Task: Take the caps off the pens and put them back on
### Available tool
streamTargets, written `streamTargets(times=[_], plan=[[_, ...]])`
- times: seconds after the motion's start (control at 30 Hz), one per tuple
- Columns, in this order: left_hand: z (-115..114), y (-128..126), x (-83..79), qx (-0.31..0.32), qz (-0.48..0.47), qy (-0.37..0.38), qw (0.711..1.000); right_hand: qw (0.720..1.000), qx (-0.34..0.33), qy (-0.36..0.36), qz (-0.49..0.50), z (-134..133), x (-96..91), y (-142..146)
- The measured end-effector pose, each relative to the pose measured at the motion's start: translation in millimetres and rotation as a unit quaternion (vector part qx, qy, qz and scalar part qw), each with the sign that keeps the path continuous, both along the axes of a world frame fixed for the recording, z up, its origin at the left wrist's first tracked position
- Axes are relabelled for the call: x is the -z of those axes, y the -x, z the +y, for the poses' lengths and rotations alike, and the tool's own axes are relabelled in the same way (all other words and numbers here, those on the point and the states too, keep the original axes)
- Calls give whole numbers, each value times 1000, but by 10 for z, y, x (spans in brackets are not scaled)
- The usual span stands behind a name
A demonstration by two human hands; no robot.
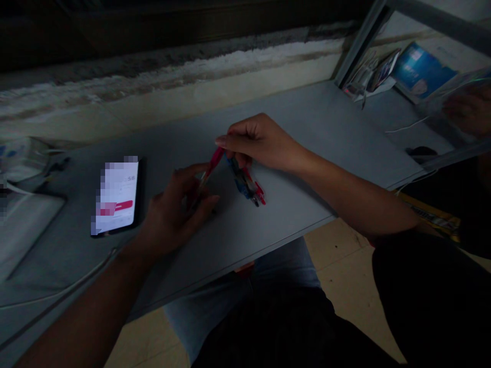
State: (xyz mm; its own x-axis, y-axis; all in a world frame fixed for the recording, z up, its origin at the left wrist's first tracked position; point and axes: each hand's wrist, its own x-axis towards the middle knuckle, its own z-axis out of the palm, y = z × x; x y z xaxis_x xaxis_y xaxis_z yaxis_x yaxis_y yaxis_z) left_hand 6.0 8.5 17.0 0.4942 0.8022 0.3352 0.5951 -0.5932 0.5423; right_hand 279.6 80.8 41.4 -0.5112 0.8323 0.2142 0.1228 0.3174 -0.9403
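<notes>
A red pen (216, 159) with a clear lower part slants between my two hands above the grey table. My right hand (261, 142) pinches its upper end between thumb and fingers. Its lower part runs into my left hand (178, 207), whose fingers curl around it; the thumb lies a little apart and the pen's low end is hard to make out in the dim light. Just below my right hand, several pens (245, 181), dark blue and red, lie side by side on the table (299, 117), their tips toward me.
Left of my left hand lies a phone (118, 197) with a lit screen. Beyond it are a pale flat device (28, 225) and a white cable (57, 294). A grey frame (360, 43) stands at right, with a blue booklet (422, 71) and another person's hand (468, 110) behind it.
</notes>
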Motion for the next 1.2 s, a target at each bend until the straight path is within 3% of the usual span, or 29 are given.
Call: streamTargets(times=[0.13,0.27,0.8,1.2], plan=[[19,-3,37,117,20,-41,992,1000,10,20,3,27,17,5],[41,-23,52,179,1,-137,974,1000,-18,21,-11,-9,48,41],[-21,-50,16,213,-5,-110,971,998,-31,-10,-59,-68,130,110],[-19,-51,58,195,-1,-96,976,996,-34,-52,-57,-103,118,99]])
